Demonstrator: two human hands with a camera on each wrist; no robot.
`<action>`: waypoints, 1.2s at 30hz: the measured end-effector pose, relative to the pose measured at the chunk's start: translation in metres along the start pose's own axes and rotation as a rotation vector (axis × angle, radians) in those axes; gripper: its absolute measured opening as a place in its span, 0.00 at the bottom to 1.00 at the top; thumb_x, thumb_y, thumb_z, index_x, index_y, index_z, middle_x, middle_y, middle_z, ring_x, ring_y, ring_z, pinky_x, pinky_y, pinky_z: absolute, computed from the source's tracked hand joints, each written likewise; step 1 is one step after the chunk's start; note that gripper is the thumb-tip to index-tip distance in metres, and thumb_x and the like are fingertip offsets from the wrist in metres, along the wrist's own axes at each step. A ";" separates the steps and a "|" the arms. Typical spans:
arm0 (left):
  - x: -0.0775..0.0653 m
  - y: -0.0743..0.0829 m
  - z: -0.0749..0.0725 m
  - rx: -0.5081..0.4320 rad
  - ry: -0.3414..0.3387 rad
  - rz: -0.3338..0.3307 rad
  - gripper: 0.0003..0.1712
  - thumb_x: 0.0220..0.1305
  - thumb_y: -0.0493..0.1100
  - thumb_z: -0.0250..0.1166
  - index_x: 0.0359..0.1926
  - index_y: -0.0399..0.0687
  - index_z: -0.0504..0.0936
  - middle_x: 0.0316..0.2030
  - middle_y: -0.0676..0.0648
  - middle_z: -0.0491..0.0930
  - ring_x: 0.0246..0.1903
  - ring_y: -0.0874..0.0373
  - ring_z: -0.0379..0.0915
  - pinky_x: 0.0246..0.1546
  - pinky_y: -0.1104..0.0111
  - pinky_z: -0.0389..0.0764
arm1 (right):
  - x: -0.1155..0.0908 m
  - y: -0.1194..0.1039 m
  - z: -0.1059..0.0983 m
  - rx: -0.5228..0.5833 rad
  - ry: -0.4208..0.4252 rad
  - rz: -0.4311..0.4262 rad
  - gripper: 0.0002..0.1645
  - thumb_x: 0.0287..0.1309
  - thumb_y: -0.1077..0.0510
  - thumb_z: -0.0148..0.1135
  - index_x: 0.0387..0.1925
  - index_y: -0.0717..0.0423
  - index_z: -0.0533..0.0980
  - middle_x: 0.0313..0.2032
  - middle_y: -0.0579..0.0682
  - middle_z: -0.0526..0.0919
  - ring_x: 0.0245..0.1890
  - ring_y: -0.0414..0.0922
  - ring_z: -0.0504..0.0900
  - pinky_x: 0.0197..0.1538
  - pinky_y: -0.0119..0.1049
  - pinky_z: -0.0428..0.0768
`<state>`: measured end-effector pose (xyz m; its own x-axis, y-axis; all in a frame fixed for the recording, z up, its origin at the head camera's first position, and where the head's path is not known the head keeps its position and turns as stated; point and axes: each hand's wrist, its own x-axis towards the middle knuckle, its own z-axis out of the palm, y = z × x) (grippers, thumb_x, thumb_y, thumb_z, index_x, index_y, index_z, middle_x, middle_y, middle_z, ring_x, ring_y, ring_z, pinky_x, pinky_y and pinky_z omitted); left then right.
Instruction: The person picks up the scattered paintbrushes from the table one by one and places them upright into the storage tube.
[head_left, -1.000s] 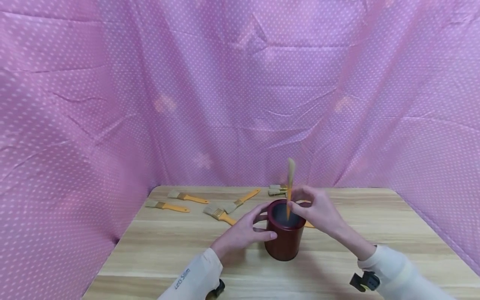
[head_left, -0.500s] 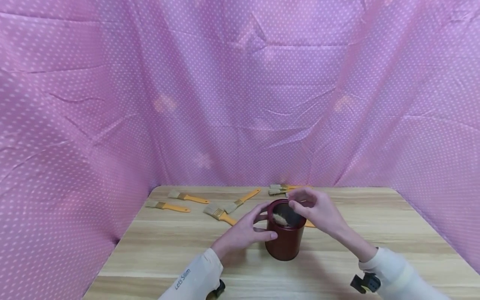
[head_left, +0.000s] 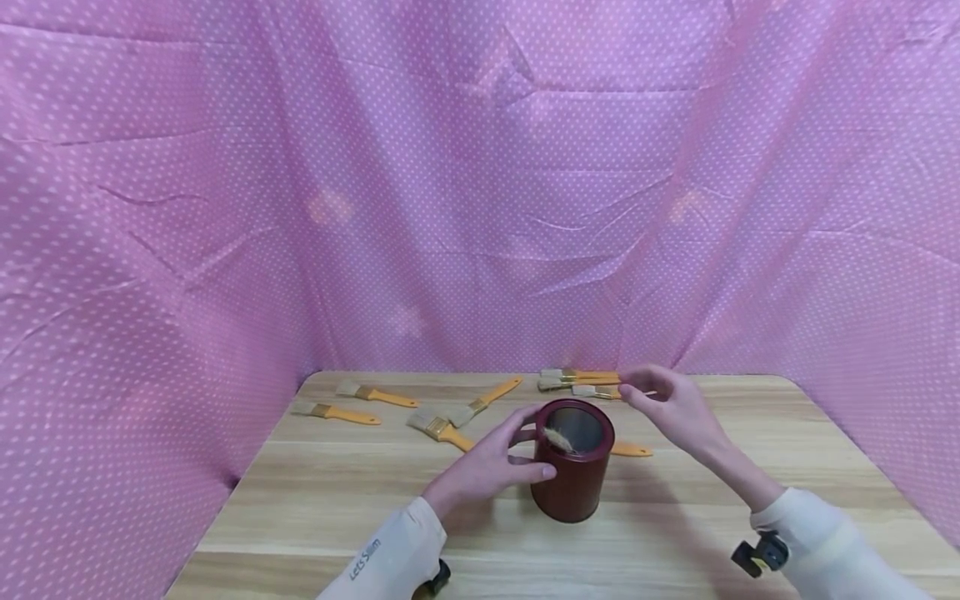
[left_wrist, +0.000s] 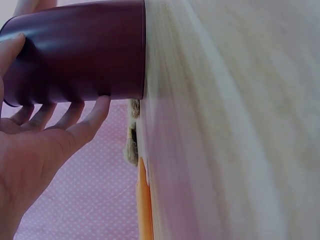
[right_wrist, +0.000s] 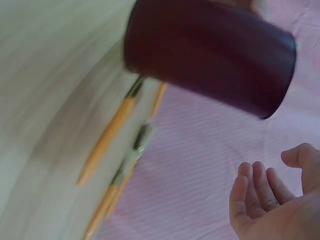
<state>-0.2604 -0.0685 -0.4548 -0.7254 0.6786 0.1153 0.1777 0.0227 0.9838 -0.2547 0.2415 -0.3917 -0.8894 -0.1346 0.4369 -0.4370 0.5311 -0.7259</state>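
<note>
My left hand [head_left: 491, 462] grips a dark red can [head_left: 567, 492] from its left side. In the left wrist view the thumb lies on one side of the can's wall and the fingers on the other. Inside the can leans a paintbrush [head_left: 557, 439], bristles up at the rim; its handle is hidden. My right hand [head_left: 671, 408] holds nothing, its fingers loosely bent in the right wrist view. In the head view it overlaps the handle ends of several paintbrushes [head_left: 592, 377] lying at the back of the table.
More paintbrushes with orange handles lie to the left, among them a wide paintbrush [head_left: 438, 427] and another paintbrush [head_left: 341, 413]. An orange handle [head_left: 632, 449] shows behind the can. Pink dotted cloth [head_left: 480, 208] surrounds the wooden table [head_left: 300, 517].
My right hand lowered the paintbrush into the can, let it go and moved right and back toward the other brushes. The left hand and the can have stayed in place.
</note>
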 end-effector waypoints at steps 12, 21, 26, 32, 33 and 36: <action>-0.002 0.003 -0.004 0.049 -0.015 -0.014 0.45 0.65 0.53 0.73 0.75 0.82 0.57 0.69 0.59 0.65 0.58 0.53 0.76 0.58 0.61 0.75 | 0.022 0.052 0.000 -0.055 -0.006 0.022 0.16 0.70 0.52 0.66 0.51 0.59 0.82 0.44 0.53 0.86 0.43 0.51 0.85 0.41 0.32 0.83; -0.003 0.002 0.001 0.075 -0.046 0.016 0.45 0.69 0.52 0.70 0.77 0.78 0.54 0.70 0.55 0.63 0.59 0.53 0.75 0.57 0.66 0.75 | 0.039 0.089 0.014 -0.054 -0.083 -0.035 0.14 0.67 0.59 0.68 0.49 0.64 0.81 0.42 0.55 0.86 0.43 0.53 0.84 0.46 0.34 0.83; -0.002 0.000 0.002 0.090 -0.053 0.032 0.45 0.70 0.52 0.69 0.77 0.78 0.52 0.72 0.54 0.60 0.61 0.53 0.72 0.59 0.65 0.74 | 0.051 0.120 0.020 -0.109 -0.152 -0.081 0.15 0.65 0.64 0.68 0.49 0.70 0.79 0.43 0.61 0.85 0.45 0.58 0.83 0.47 0.47 0.84; -0.002 -0.002 0.001 0.098 -0.054 0.037 0.45 0.70 0.52 0.68 0.77 0.79 0.52 0.72 0.59 0.60 0.64 0.57 0.68 0.60 0.64 0.73 | 0.059 0.139 0.019 -0.204 -0.212 -0.130 0.15 0.61 0.67 0.69 0.47 0.73 0.79 0.44 0.68 0.82 0.45 0.66 0.81 0.47 0.60 0.82; -0.002 -0.002 0.001 0.096 -0.054 0.037 0.45 0.70 0.52 0.68 0.77 0.79 0.52 0.72 0.59 0.60 0.65 0.57 0.68 0.60 0.64 0.73 | 0.060 0.141 0.019 -0.225 -0.216 -0.136 0.15 0.60 0.67 0.69 0.46 0.73 0.79 0.43 0.67 0.83 0.44 0.66 0.81 0.46 0.60 0.82; -0.004 -0.003 0.001 0.099 -0.054 0.034 0.45 0.70 0.52 0.68 0.77 0.80 0.51 0.72 0.58 0.59 0.63 0.56 0.70 0.59 0.63 0.73 | 0.062 0.145 0.019 -0.296 -0.220 -0.167 0.14 0.56 0.67 0.71 0.43 0.70 0.80 0.38 0.63 0.83 0.40 0.62 0.82 0.43 0.57 0.82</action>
<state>-0.2574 -0.0702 -0.4580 -0.6813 0.7189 0.1381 0.2680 0.0694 0.9609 -0.3760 0.2947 -0.4800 -0.8309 -0.3983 0.3886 -0.5490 0.7005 -0.4559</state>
